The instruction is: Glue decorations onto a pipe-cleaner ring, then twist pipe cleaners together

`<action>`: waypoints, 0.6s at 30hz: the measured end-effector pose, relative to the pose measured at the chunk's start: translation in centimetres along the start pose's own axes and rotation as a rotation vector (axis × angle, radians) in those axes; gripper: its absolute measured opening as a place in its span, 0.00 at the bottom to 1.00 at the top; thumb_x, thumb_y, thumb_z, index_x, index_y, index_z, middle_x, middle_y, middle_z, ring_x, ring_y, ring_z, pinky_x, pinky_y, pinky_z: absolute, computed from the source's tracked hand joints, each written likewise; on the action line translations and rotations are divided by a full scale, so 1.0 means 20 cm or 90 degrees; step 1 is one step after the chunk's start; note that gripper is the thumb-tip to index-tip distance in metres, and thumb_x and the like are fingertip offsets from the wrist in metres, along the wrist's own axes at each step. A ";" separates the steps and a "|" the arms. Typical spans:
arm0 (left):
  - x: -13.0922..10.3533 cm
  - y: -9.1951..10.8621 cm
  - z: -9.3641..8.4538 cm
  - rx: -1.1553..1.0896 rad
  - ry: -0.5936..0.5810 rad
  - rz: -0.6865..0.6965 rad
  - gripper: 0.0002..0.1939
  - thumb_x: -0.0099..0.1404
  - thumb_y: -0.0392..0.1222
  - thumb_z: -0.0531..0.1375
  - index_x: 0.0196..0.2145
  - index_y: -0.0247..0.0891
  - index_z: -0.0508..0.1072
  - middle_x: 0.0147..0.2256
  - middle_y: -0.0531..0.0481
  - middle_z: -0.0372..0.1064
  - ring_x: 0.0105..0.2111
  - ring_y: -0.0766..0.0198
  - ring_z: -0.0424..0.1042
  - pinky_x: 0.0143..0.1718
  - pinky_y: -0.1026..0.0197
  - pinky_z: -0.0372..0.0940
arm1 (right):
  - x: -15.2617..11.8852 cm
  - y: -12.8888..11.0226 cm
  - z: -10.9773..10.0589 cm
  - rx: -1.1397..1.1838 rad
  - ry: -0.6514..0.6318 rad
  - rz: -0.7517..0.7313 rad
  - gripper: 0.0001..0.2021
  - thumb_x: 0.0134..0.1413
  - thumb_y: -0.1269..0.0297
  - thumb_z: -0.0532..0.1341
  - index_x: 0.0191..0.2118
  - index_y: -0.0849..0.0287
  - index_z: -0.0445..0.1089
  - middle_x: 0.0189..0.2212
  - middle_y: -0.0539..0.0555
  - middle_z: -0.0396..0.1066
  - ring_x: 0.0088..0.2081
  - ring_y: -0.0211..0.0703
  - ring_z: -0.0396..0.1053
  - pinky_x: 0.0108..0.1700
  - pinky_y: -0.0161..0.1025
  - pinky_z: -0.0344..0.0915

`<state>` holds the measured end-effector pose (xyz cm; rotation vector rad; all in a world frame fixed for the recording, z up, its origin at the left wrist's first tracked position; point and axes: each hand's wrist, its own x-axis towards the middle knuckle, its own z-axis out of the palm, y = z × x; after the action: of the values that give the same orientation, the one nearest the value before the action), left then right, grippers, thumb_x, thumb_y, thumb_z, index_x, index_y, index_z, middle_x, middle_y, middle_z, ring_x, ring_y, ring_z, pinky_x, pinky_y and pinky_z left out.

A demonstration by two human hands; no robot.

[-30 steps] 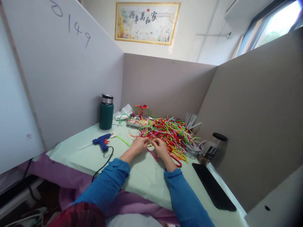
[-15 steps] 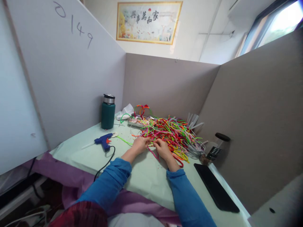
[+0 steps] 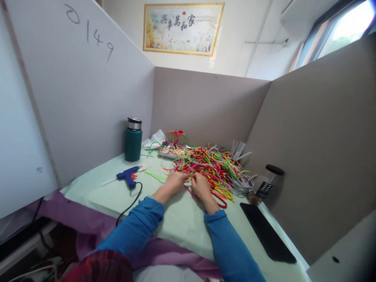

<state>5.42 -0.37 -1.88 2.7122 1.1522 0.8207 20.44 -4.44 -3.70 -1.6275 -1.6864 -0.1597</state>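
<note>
My left hand (image 3: 176,182) is closed in a pinch at the near edge of a heap of coloured pipe cleaners (image 3: 213,164). A bright green pipe cleaner (image 3: 155,175) runs leftward from this hand across the table. Close beside it, my right hand (image 3: 201,185) is also closed, fingertips almost meeting those of the left. What lies between the fingertips is small and partly hidden, seemingly part of the green pipe cleaner. A dark pink pipe cleaner (image 3: 188,190) shows below, between the two hands.
A blue glue gun (image 3: 128,176) with a black cord lies left of my hands, before a green bottle (image 3: 133,140). Behind the heap sits a metal tray (image 3: 167,154). On the right are a black-lidded jar (image 3: 275,170) and a flat black object (image 3: 267,233). Grey partitions (image 3: 205,102) surround the table.
Both hands stay close together at the heap's edge. The right hand has turned slightly, its fingers drawing in nearer the left fingertips. The view has shifted a little.
</note>
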 end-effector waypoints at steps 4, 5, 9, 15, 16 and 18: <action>0.00 -0.02 0.00 -0.028 0.026 -0.049 0.16 0.64 0.43 0.50 0.41 0.45 0.77 0.37 0.46 0.75 0.35 0.59 0.71 0.35 0.63 0.58 | 0.02 0.05 -0.02 0.026 0.069 0.049 0.07 0.53 0.66 0.52 0.30 0.58 0.67 0.28 0.55 0.71 0.30 0.43 0.67 0.32 0.36 0.55; 0.01 -0.03 -0.01 -0.022 0.024 -0.061 0.16 0.64 0.43 0.50 0.41 0.45 0.77 0.37 0.46 0.75 0.36 0.59 0.71 0.35 0.63 0.58 | 0.02 0.06 -0.02 0.038 0.089 0.060 0.08 0.53 0.65 0.52 0.30 0.58 0.67 0.28 0.54 0.71 0.31 0.43 0.67 0.33 0.36 0.56; 0.01 -0.03 -0.01 0.026 -0.006 -0.071 0.15 0.63 0.43 0.51 0.40 0.43 0.77 0.35 0.45 0.75 0.36 0.57 0.71 0.34 0.63 0.57 | 0.03 0.08 -0.04 0.065 0.133 0.054 0.09 0.53 0.63 0.52 0.31 0.59 0.67 0.27 0.54 0.70 0.31 0.43 0.66 0.34 0.37 0.57; 0.01 -0.02 -0.01 0.051 0.002 -0.061 0.17 0.66 0.44 0.48 0.43 0.45 0.75 0.37 0.44 0.74 0.37 0.57 0.71 0.34 0.62 0.58 | 0.03 0.10 -0.07 0.063 0.181 0.148 0.12 0.49 0.61 0.51 0.31 0.60 0.69 0.27 0.56 0.71 0.29 0.44 0.66 0.32 0.37 0.56; 0.01 -0.02 -0.01 0.061 -0.005 -0.067 0.17 0.66 0.44 0.48 0.43 0.45 0.74 0.37 0.44 0.74 0.37 0.57 0.71 0.34 0.62 0.58 | 0.03 0.12 -0.08 0.069 0.188 0.169 0.12 0.49 0.61 0.51 0.30 0.60 0.69 0.26 0.55 0.71 0.28 0.44 0.65 0.32 0.37 0.56; 0.01 -0.02 -0.02 0.082 -0.027 -0.077 0.16 0.65 0.45 0.49 0.41 0.44 0.75 0.35 0.44 0.74 0.36 0.57 0.72 0.34 0.62 0.57 | 0.04 0.14 -0.08 0.102 0.198 0.196 0.11 0.47 0.60 0.52 0.29 0.60 0.69 0.25 0.55 0.71 0.27 0.43 0.65 0.31 0.37 0.56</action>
<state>5.11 -0.05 -1.63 2.7124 1.3882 0.6922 23.68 -4.20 -3.26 -1.6243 -1.1724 -0.1149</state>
